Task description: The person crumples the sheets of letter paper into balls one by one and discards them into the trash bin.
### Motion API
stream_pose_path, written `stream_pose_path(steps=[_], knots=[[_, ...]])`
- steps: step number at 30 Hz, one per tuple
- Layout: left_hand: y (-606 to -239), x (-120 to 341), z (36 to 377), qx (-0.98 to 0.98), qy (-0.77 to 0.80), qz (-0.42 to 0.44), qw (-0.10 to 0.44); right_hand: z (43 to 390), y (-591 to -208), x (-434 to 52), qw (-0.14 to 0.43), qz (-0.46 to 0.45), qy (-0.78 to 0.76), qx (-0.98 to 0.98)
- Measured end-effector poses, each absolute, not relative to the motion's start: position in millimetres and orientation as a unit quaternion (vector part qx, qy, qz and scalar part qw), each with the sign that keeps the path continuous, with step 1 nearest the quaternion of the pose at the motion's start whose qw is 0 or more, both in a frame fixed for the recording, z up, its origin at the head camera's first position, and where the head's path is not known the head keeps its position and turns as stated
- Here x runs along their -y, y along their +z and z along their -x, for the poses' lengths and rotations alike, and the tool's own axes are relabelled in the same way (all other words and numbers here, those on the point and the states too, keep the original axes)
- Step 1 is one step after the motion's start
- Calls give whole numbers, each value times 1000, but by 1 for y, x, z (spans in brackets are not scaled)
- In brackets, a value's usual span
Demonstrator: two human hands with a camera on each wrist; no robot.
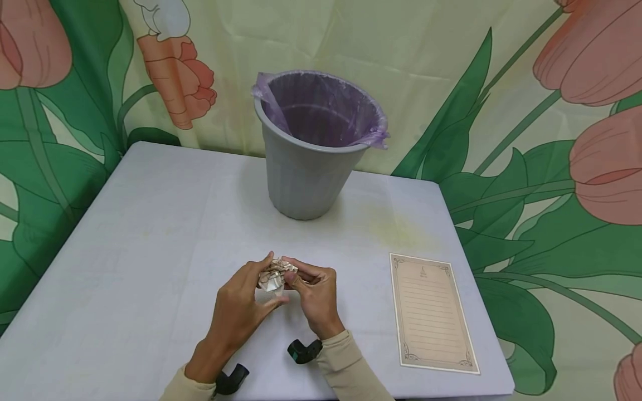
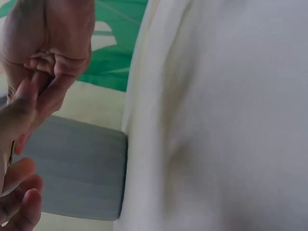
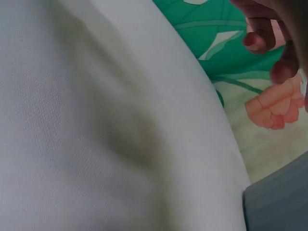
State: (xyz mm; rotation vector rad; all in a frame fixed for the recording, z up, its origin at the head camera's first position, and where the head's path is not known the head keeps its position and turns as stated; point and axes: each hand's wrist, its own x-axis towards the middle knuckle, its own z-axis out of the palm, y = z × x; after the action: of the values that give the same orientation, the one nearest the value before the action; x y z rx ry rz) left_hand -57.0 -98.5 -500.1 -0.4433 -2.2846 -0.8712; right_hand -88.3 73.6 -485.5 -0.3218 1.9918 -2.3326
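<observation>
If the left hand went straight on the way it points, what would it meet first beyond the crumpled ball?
Probably the gray bin, low on its wall, once the left hand cleared the crumpled ball and the right hand; depth leaves the exact contact unclear.

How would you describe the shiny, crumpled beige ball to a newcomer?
Find the white cloth-covered table, then look in front of the round grey plastic bin. Between the left hand and right hand is the ball: crumpled, unlike the flat, beige lined paper sheet.
</observation>
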Motion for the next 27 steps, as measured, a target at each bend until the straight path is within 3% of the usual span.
stream_pose_path(steps=[11,20,27], knots=[[-501,100,57,855,-356,162,341,89,-487,-73,41,114,-765,-633],[-502,96,59,829,-368,156,390,86,-485,-72,60,120,-767,-627],[-502,92,58,803,-413,143,405,84,-487,-67,36,160,-761,-628]])
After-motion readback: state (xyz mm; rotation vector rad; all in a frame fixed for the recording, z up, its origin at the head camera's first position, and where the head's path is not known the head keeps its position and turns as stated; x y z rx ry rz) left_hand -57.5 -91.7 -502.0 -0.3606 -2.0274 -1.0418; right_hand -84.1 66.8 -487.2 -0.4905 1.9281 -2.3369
